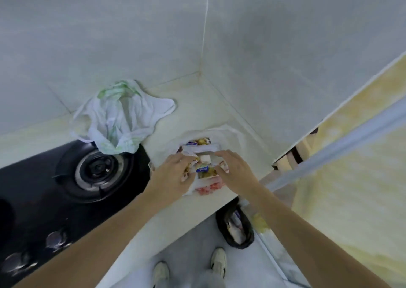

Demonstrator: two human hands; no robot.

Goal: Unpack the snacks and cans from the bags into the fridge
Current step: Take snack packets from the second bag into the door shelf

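1. snack packets (203, 167): a bundle of small colourful packets sitting in the mouth of a white bag (228, 136) on the pale surface (193, 116), near the corner where the two walls meet. the bundle's long axis runs away from the person, from the near edge of the surface toward the wall.
2. left hand (173, 173): on the left flank of the bundle, fingers curled over packets and bag film; it appears to grip them, though exactly which packet is blurred.
3. right hand (236, 169): on the right flank, fingers bent inward and touching the bundle's top; whether it has closed on a packet or only on the bag's edge cannot be told.
4. key relation: the bundle lies between the two hands, directly ahead of the person, both about equally near. the fridge (351, 156), judged to be the pale yellow body at right, stands on the right hand's side, so a lift would likely swing rightward.
5. second bag (118, 120): crumpled, white and green, slumped partly over the black hob (96, 169), well apart from the hands.
6. black bag (236, 228): on the floor below the surface's edge, holding packets.
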